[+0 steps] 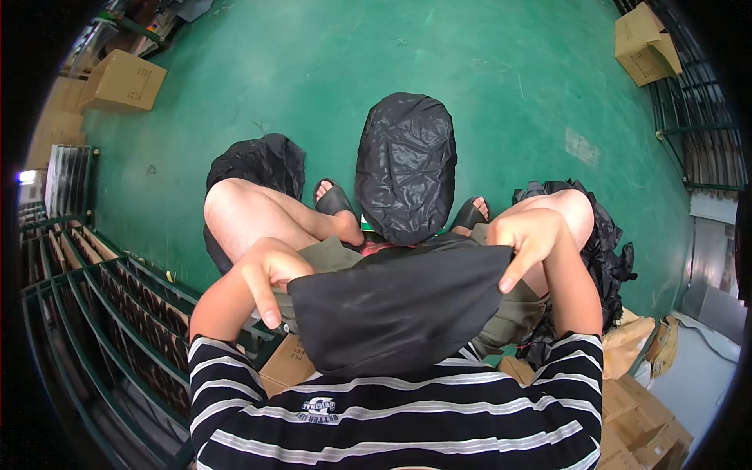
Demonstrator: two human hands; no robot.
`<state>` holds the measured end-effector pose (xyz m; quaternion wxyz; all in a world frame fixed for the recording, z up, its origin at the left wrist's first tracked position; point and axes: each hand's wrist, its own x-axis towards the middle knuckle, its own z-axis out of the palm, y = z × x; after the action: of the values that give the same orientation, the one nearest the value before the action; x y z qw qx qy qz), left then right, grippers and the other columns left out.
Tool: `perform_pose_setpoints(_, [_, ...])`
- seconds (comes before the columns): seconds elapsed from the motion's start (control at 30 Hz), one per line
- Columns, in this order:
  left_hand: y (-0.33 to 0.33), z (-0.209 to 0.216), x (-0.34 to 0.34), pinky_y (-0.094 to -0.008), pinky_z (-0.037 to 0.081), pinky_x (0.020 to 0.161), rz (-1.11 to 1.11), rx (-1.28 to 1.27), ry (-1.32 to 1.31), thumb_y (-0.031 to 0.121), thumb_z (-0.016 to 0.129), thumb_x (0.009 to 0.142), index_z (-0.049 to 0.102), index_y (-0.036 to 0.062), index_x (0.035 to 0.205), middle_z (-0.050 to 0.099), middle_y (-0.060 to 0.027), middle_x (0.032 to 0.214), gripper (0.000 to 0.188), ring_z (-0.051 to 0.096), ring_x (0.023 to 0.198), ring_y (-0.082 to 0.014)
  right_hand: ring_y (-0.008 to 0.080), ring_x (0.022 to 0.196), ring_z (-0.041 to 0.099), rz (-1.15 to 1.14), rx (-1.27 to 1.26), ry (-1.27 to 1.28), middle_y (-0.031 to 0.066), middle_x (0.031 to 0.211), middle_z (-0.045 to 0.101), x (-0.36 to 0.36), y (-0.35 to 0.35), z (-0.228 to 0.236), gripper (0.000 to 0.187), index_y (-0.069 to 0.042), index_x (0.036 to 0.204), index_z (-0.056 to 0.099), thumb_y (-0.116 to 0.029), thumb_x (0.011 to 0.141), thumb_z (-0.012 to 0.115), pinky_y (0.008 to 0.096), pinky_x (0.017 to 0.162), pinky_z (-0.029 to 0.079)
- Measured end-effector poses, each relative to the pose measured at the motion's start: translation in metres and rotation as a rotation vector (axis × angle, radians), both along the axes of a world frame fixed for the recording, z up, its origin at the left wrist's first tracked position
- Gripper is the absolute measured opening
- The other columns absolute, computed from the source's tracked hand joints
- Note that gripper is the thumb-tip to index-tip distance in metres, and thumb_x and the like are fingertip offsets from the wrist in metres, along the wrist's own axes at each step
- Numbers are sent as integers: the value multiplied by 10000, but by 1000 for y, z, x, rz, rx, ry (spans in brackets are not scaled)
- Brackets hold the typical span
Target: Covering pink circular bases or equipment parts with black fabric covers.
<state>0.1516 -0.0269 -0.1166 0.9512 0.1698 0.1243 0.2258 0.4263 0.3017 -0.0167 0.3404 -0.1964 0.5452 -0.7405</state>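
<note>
The person sat with knees apart above a green floor (439, 55), sandalled feet planted either side of a filled black bag (406, 164); that bag stood upright between the legs, its top rounded and closed over; both hands held a flat black sheet of bag plastic (399, 305) stretched across the lap, just near side of the filled bag and apparently touching its base; the left hand (270, 270) was closed on the sheet's left upper corner, fingers curled over the edge; the right hand (526, 239) pinched the right upper corner, thumb under and fingers on top; the two grips stood well apart, which kept the top edge taut and level, in my judgement so that the sheet hung open and straight; the lower part of the sheet draped against the striped shirt (407, 415); more crumpled black plastic (262, 160) lay on the floor behind the left knee, and a further heap (607, 251) beside the right knee; cardboard boxes (125, 78) stood at the far left, with others at the far right and by the right hip; dark metal racking (117, 313) ran along the left
</note>
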Motion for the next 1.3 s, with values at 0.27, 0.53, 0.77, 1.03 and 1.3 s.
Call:
perform_pose_setpoints(0.27, [114,98,14,-330,211,1186,-335,-1229,-125,284,288,1047,285,-25,1475,336,-68,1543,528,301,1416,-119,391,626,577,180,-392,91,212,703,623,-20,-30,4,298,66,758,616,-170,826,785,422,561,418])
perform_pose_setpoints(0.53, [128,129,27,-291,266,1129,-405,-1359,-80,575,543,919,486,63,1318,529,-35,1366,652,399,1303,-137,130,565,419,421,-278,38,59,528,425,-11,-30,17,531,89,654,448,-268,1047,449,356,552,371])
perform_pose_setpoints(0.77, [78,92,-1,-318,338,1067,-424,-90,357,314,520,979,544,-41,1252,626,-31,1203,449,511,1164,-153,248,852,578,-115,-117,282,121,848,637,41,-4,-15,235,52,982,664,-176,948,622,316,827,430])
perform_pose_setpoints(1.03, [47,50,-1,-316,342,1104,95,130,229,120,480,1019,532,-84,1293,557,-113,1345,346,462,1291,-175,210,1018,559,-434,136,192,74,1012,656,52,1,-72,252,48,1014,687,-174,901,642,358,965,383])
perform_pose_setpoints(1.3, [121,-24,-39,-269,482,956,479,-186,432,117,543,987,589,30,1144,642,-28,1159,186,602,1097,-121,175,907,684,-631,-213,-744,104,1042,703,-5,48,-114,223,41,1064,665,-114,906,640,317,857,532])
